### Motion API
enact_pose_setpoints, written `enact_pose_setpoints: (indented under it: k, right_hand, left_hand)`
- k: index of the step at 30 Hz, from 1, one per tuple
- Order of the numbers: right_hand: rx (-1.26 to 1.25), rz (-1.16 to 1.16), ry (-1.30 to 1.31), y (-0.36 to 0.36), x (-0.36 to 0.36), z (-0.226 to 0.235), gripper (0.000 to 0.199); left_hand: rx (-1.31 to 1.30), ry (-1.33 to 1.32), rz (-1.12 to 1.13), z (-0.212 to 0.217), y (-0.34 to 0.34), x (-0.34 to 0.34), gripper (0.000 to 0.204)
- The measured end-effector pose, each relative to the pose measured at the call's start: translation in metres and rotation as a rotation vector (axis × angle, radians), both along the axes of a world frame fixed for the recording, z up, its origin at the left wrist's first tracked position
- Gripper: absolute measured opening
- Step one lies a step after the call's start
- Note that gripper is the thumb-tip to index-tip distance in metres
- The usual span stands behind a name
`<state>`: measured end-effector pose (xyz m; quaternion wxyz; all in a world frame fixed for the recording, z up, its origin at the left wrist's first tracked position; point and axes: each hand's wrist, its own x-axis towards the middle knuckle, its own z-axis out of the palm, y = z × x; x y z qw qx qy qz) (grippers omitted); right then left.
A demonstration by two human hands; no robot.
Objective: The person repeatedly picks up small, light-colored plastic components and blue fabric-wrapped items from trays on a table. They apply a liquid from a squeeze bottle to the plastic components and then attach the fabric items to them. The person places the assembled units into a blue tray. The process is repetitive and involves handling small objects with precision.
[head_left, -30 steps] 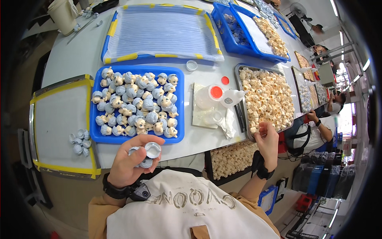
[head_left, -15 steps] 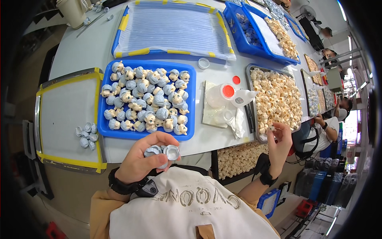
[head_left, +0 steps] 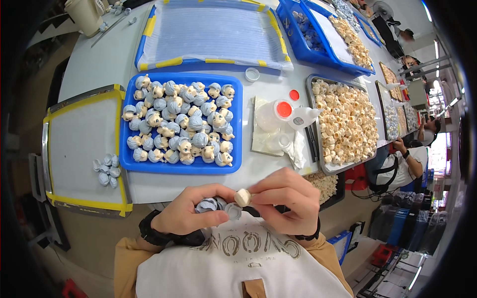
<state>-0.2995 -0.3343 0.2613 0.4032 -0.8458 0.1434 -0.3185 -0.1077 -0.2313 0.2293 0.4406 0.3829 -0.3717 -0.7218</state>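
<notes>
The right hand [head_left: 288,201] has been brought to the left hand [head_left: 196,211], a cream doll-head piece [head_left: 242,197] pinched in the right grip beside blue hair shells [head_left: 206,204] clasped by the left, which could be dropped if that crowded hold slackened.

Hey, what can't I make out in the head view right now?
Head view: how many blue-grey shells the left hand holds; its fingers and thumb cover some.
Head view: the side of the cream piece under the right hand's fingertips.
Head view: much of the dark lower tray, behind the right hand.
Head view: the top of the pale bucket, cut off by the upper edge.
</notes>
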Motion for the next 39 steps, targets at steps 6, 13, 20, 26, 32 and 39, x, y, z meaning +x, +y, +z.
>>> enact_pose_setpoints:
  k: [6,13,20,26,32,39]
  right_hand:
    - [-0.027,0.099,0.088,0.002,0.011,0.0,0.03]
    - [-0.071,0.078,0.153,-0.001,0.014,0.0,0.031]
    - [-0.041,0.079,0.151,-0.006,0.008,-0.002,0.03]
    - [-0.025,-0.24,0.14,-0.022,-0.013,0.018,0.027]
    - [-0.151,-0.524,0.359,-0.05,-0.023,0.002,0.022]
    - [-0.285,-0.462,0.426,-0.055,-0.016,-0.006,0.021]
  left_hand:
    - [-0.172,-0.097,-0.07,-0.013,-0.006,-0.011,0.024]
    - [-0.233,-0.12,-0.073,-0.009,-0.006,-0.008,0.024]
    - [-0.173,-0.109,-0.13,-0.01,-0.007,-0.008,0.026]
    - [-0.097,-0.055,0.016,-0.008,-0.002,-0.011,0.029]
    - [-0.068,-0.058,0.165,-0.006,-0.004,-0.008,0.033]
    - [-0.15,-0.072,0.321,-0.012,0.002,-0.007,0.035]
